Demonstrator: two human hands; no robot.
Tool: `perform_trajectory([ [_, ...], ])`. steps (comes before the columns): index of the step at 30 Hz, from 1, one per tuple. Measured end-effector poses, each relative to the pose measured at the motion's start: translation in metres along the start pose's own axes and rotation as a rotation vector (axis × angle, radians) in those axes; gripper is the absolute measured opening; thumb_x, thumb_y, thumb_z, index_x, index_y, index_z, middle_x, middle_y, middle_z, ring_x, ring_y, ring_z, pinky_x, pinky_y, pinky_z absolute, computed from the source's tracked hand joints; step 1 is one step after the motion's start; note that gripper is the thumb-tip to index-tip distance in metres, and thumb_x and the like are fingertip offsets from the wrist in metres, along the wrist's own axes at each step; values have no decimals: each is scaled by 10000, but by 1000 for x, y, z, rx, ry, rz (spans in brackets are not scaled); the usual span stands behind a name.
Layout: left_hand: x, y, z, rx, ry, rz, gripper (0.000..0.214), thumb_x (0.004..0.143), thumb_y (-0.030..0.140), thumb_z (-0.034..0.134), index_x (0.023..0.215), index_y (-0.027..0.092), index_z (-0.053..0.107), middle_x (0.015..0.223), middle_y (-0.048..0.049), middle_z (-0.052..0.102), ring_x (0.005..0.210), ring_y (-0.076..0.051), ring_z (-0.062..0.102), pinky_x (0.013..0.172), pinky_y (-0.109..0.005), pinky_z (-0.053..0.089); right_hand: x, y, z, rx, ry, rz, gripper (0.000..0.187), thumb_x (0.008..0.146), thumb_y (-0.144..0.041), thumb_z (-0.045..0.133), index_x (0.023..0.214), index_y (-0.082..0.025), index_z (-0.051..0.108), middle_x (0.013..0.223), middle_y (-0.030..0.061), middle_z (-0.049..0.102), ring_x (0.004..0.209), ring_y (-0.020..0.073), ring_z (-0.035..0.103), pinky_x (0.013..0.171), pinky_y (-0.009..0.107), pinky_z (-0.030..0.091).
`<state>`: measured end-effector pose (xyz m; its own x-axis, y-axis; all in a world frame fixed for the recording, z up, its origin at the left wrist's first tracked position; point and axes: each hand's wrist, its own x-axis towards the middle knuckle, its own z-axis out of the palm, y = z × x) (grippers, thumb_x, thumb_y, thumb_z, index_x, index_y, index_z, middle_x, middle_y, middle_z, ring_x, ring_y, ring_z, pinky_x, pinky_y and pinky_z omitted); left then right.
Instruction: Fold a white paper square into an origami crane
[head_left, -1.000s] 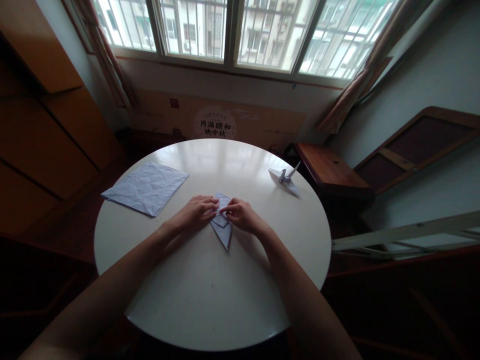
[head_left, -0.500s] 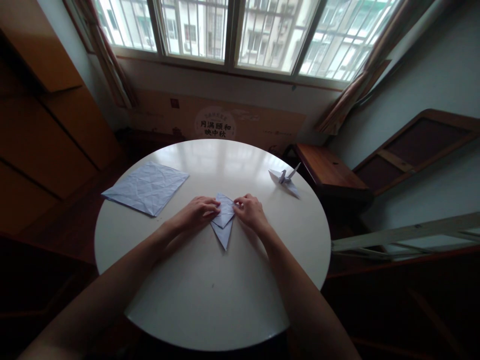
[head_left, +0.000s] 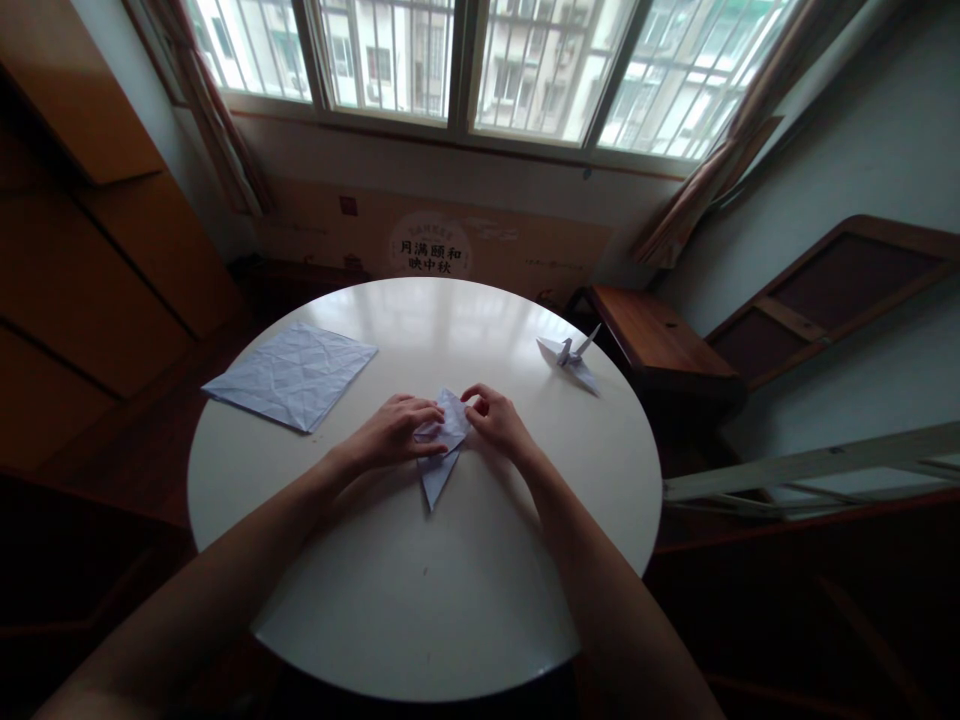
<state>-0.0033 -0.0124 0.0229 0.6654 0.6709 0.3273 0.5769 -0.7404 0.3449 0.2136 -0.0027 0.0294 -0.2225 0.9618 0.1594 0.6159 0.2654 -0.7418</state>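
A folded piece of white paper [head_left: 454, 424] lies in the middle of the round table, its narrow point [head_left: 436, 487] aimed down and slightly left towards me. My left hand [head_left: 396, 430] rests over its left side, fingers stretched across the upper layer and thumb apart below them. At the upper right edge, my right hand [head_left: 495, 418] pinches the paper between thumb and forefinger. The left fingers hide part of the folds.
The white round table [head_left: 427, 610] bears a creased paper sheet [head_left: 300, 375] at left and a finished paper crane [head_left: 570, 355] at far right. Beyond its right edge stands a wooden stool-like piece [head_left: 652, 330]. Barred windows [head_left: 390, 60] lie ahead.
The folded paper has turned a little, its lower point swinging left. My left hand has slid further over the paper and its fingers have spread. My right hand stays at the right edge.
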Motion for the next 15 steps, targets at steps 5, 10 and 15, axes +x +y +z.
perform_trajectory([
  [5,1,12,-1,-2,-33,46,488,793,433,688,1235,259,579,1232,-77,631,1190,-259,547,1036,-418,365,-1,1,-1,-96,-14,42,158,723,-164,572,784,-193,715,648,0,655,619,128,580,618,223,412],
  [10,1,14,0,21,-50,85,422,801,262,668,1215,297,598,1278,-52,597,1244,-263,493,1069,-444,328,1,2,-2,-121,8,84,165,728,-183,579,787,-186,733,681,25,693,645,147,613,626,234,421],
  [15,-1,2,-4,81,-52,-17,464,839,87,515,1257,281,574,1275,-68,584,1139,-237,568,977,-407,411,1,2,-1,-58,-35,-23,175,744,-162,561,769,-161,735,706,25,706,651,137,606,625,221,411],
])
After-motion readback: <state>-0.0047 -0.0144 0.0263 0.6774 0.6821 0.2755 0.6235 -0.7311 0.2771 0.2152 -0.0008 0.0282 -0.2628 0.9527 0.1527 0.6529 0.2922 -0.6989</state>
